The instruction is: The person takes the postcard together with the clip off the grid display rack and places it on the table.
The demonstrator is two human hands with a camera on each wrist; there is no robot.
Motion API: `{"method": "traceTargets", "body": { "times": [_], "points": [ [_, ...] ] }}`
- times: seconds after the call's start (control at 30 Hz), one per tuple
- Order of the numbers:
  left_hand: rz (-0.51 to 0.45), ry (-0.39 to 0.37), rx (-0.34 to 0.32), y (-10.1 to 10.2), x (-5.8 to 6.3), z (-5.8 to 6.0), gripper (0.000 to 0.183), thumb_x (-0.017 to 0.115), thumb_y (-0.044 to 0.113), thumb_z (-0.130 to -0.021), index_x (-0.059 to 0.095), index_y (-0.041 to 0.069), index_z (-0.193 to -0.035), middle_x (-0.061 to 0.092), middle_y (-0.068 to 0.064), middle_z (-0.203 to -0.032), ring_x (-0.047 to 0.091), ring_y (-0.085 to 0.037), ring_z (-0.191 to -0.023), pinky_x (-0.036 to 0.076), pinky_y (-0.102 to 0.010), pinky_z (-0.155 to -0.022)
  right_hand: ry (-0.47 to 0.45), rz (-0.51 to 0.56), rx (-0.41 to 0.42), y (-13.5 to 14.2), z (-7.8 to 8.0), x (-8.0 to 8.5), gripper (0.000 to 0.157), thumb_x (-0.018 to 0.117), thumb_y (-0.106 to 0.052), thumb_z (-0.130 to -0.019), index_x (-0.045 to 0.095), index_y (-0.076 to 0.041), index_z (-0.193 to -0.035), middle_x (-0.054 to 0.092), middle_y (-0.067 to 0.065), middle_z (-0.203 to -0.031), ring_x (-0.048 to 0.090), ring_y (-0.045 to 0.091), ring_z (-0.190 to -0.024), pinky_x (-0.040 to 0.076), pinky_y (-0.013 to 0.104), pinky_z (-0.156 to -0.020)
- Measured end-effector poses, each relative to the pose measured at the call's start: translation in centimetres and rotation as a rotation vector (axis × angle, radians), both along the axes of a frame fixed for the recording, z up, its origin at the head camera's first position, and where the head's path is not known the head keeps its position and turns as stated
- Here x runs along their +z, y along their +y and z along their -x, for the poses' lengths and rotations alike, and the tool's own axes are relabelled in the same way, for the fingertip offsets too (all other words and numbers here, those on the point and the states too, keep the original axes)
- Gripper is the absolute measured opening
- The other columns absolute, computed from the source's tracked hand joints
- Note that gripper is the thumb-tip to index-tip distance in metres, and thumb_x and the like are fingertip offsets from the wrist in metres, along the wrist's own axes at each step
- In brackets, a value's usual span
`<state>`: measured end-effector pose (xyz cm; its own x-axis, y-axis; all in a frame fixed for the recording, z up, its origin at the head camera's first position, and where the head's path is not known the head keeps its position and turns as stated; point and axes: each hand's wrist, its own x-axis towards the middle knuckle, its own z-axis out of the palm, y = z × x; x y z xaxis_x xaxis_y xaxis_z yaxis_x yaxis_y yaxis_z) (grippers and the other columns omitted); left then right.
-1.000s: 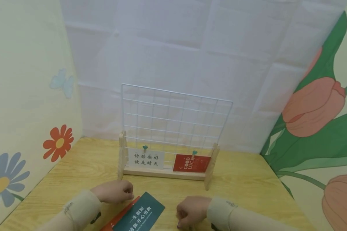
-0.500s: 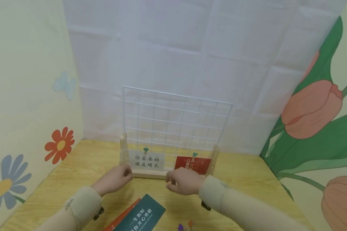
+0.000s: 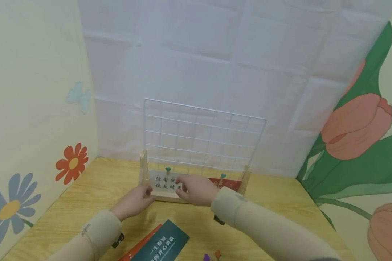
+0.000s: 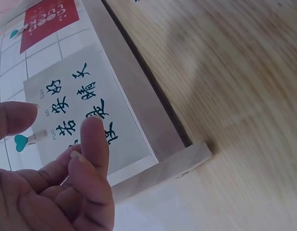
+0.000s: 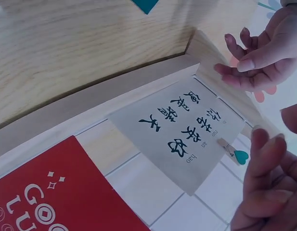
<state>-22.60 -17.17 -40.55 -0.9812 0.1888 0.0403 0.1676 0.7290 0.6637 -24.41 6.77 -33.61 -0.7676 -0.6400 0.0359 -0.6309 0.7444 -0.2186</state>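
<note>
A white card (image 3: 161, 183) with dark brush writing stands against a white wire grid (image 3: 202, 145), fastened by a wooden clip (image 4: 36, 137) that bears a teal heart. My left hand (image 3: 135, 202) is at the stand's left end, in front of the card's lower left corner, holding nothing. My right hand (image 3: 197, 190) hovers in front of the card's right side, thumb and forefinger apart with nothing between them; it hides the last characters in the head view. A red GOOD LUCK card (image 5: 66, 192) hangs to the right under another teal heart clip (image 3: 223, 177).
The grid sits in a wooden stand (image 3: 168, 199) on the table. Nearer lie a teal card (image 3: 163, 243) and a red card (image 3: 140, 246) partly under it. Purple and orange clips (image 3: 218, 255) lie at the front edge of view. Painted walls flank both sides.
Both hands have moved forward from the table to the stand. The right hand has also shifted left, from in front of the red card to the white card.
</note>
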Motion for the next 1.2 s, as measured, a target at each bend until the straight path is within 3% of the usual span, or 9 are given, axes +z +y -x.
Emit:
{"method": "traceTargets", "body": {
  "times": [0.2, 0.53, 0.8, 1.0, 1.2],
  "points": [
    [-0.063, -0.018, -0.009, 0.0, 0.0, -0.1, 0.053, 0.064, 0.02, -0.1, 0.049, -0.015, -0.136, 0.056, -0.037, -0.134, 0.062, -0.048, -0.117, 0.053, -0.06, -0.092, -0.005, 0.003, -0.022, -0.9, 0.8, -0.2, 0.042, 0.062, -0.03, -0.104, 0.061, -0.012, -0.142, 0.066, -0.006, -0.09, 0.057, 0.006, -0.07, 0.049, 0.025, -0.06],
    [-0.061, -0.014, -0.024, -0.1, -0.1, -0.1, 0.062, 0.061, 0.022, -0.102, 0.04, -0.015, -0.147, 0.045, -0.039, -0.146, 0.049, -0.054, -0.131, 0.044, -0.065, -0.102, -0.011, -0.016, -0.032, -2.0, 1.6, -0.9, 0.053, 0.065, -0.031, -0.103, 0.052, -0.016, -0.152, 0.062, -0.008, -0.084, 0.056, 0.007, -0.067, 0.046, 0.023, -0.055],
    [-0.128, -0.038, -0.052, 0.2, -0.5, 0.1, 0.07, 0.06, 0.024, -0.104, 0.029, -0.013, -0.154, 0.038, -0.037, -0.153, 0.042, -0.055, -0.137, 0.038, -0.068, -0.106, -0.027, -0.03, -0.022, -2.4, 2.1, -1.4, 0.057, 0.065, -0.031, -0.102, 0.048, -0.015, -0.154, 0.064, -0.006, -0.087, 0.056, 0.006, -0.07, 0.048, 0.023, -0.057],
    [-0.161, -0.066, -0.063, 0.2, -0.5, 0.3, 0.072, 0.06, 0.026, -0.104, 0.027, -0.012, -0.155, 0.034, -0.036, -0.156, 0.037, -0.056, -0.14, 0.036, -0.068, -0.108, -0.044, -0.039, -0.027, -2.5, 2.3, -1.8, 0.059, 0.063, -0.032, -0.102, 0.045, -0.015, -0.156, 0.071, 0.0, -0.106, 0.058, 0.006, -0.072, 0.049, 0.025, -0.06],
    [-0.198, -0.09, -0.089, 0.4, -0.3, 0.5, 0.071, 0.061, 0.027, -0.104, 0.028, -0.01, -0.155, 0.035, -0.037, -0.154, 0.057, -0.049, -0.124, 0.047, -0.064, -0.099, -0.012, -0.079, -0.029, -2.5, 2.5, -2.2, 0.061, 0.063, -0.033, -0.102, 0.044, -0.014, -0.157, 0.068, 0.005, -0.131, 0.066, 0.01, -0.093, 0.056, 0.03, -0.077]
  ]
}}
